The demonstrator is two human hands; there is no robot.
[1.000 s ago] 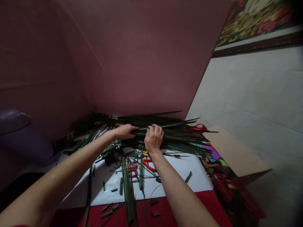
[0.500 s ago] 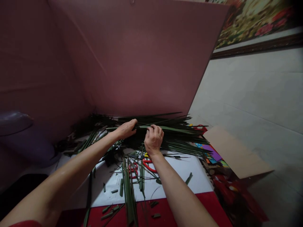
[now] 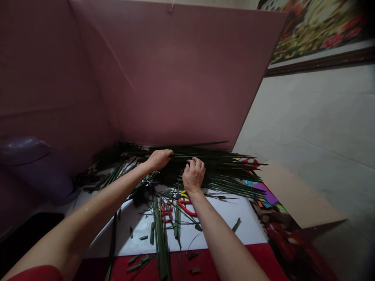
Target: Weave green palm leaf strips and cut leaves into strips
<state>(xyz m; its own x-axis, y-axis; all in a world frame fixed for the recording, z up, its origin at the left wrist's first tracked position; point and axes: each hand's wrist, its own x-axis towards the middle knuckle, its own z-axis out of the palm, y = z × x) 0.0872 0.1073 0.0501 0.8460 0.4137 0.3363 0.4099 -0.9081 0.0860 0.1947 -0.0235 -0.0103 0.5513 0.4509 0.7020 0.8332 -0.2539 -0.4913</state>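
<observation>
A thick pile of long, narrow green leaves [image 3: 231,175] lies across the back of the white-covered surface, tips pointing right. My left hand [image 3: 160,159] is over the pile's left part, its fingers curled down around leaves there. Just right of it, my right hand [image 3: 194,175] bends its fingers over the front of the pile, gripping leaves; its fingertips are partly hidden. Below my right hand lie scissors with red and yellow handles [image 3: 187,208], partly covered by my wrist. A second pair of red handles [image 3: 166,214] shows among loose leaf strips [image 3: 161,246].
Cut leaf bits [image 3: 143,237] are scattered over the white sheet [image 3: 225,216] and red cloth [image 3: 258,255]. A pink panel [image 3: 181,78] rises behind the pile. To the right are coloured papers [image 3: 265,193] and a tan board [image 3: 307,199]; a purple object [image 3: 38,171] stands left.
The light green leaf stretched between both hands is no longer seen there. My right hand sits slightly lower, with fingers over the pile. The whole view has shifted a little.
</observation>
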